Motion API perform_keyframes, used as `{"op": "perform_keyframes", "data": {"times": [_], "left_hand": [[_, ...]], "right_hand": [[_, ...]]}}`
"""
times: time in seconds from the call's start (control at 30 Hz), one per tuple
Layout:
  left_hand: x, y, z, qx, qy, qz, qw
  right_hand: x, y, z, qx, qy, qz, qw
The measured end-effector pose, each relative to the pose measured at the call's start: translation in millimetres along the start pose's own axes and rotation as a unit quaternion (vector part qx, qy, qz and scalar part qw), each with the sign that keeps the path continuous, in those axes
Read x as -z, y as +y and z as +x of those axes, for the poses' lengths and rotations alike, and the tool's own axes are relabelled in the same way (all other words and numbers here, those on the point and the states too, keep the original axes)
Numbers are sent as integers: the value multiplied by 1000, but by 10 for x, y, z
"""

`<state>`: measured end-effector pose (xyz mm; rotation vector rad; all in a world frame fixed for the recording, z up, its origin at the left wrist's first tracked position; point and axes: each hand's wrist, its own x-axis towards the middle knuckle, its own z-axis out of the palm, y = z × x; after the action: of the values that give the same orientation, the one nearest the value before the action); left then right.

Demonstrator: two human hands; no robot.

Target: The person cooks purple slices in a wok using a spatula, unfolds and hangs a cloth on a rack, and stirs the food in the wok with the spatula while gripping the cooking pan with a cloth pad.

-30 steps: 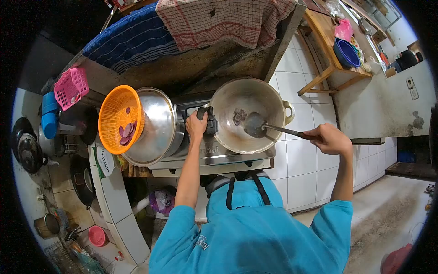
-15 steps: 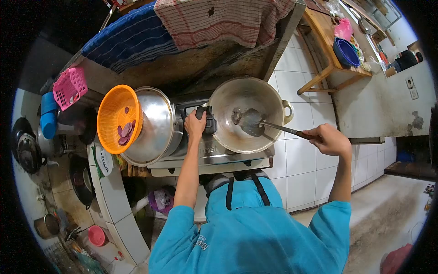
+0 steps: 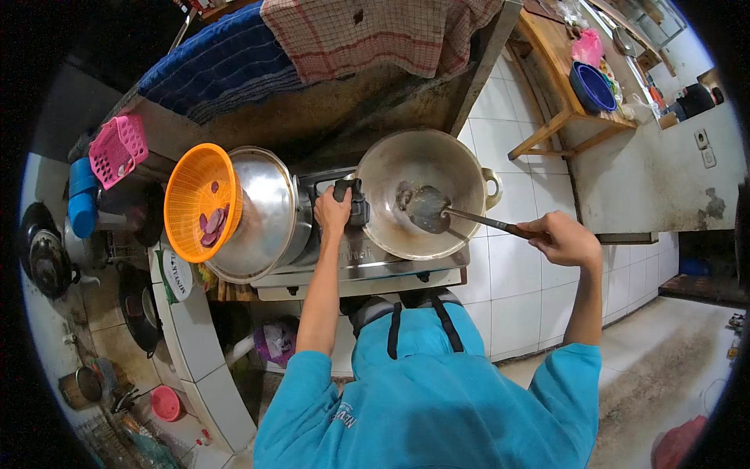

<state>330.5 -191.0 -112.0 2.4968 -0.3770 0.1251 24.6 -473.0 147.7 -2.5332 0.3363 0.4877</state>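
Note:
A large metal wok (image 3: 406, 164) stands on the stove (image 3: 367, 270). Closed around the handle of a dark metal spatula (image 3: 427, 209) is my right hand (image 3: 569, 238), right of the wok; the blade rests inside on the wok's bottom, touching a small dark mass (image 3: 405, 194). My left hand (image 3: 333, 209) grips a black cloth-like holder (image 3: 355, 205) at the wok's left edge. Left of it, an orange basket (image 3: 187, 184) with purple slices (image 3: 212, 225) sits on the lid of a big silver pot (image 3: 262, 215).
A pink basket (image 3: 119, 150) and blue cups (image 3: 83, 199) are at the left. Cloths (image 3: 375, 35) hang over the partition behind the stove. A wooden table (image 3: 547, 47) with a blue basin (image 3: 592, 87) stands at the upper right.
The spatula blade has moved slightly left in the wok, to the dark mass, which has shifted left a little. Both hands keep their grips.

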Motion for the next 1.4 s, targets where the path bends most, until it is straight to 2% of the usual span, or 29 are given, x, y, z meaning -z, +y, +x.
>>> {"op": "perform_keyframes", "data": {"times": [0.13, 0.23, 0.33, 0.43, 0.53, 0.63, 0.73, 0.83, 0.93, 1.03, 1.13, 1.23, 1.4], "left_hand": [[41, 28, 12, 8, -30, -22, 999], [85, 79, -16, 13, -17, -20, 1000], [71, 77, -14, 14, -16, -12, 1000], [68, 66, -20, 13, -25, -17, 999], [52, 42, -6, 25, -40, -15, 999], [52, 43, 8, 36, -60, -22, 997], [70, 64, -15, 31, -40, -9, 999], [20, 16, 1, 37, -48, -17, 998], [-9, -17, 19, 38, -52, -24, 998], [51, 50, -11, 30, -36, 3, 999], [81, 82, -6, 38, -55, -6, 998], [20, 44, -10, 16, -19, 5, 1000], [-20, 34, -58, 8, -17, 5, 1000]], "right_hand": [[-57, 10, 38, 3, 2, -55, 998], [-43, 21, -8, -6, 27, 42, 999], [-9, 8, -18, -19, -20, -48, 998], [-52, -49, 7, -22, 5, -17, 1000], [-35, 49, -40, 15, 17, 12, 1000], [-75, -5, 55, 4, -19, -59, 998], [-77, 52, 31, 2, 16, 20, 1000], [-52, 87, 16, 21, -4, -32, 999], [-62, -19, 58, -27, -8, -25, 999], [-61, 120, -26, 3, 18, 30, 999], [-64, 33, 19, 21, 7, -50, 998], [-4, 24, 10, 4, -1, 12, 1000], [-53, 2, 40, -4, 8, -26, 1000]]}}
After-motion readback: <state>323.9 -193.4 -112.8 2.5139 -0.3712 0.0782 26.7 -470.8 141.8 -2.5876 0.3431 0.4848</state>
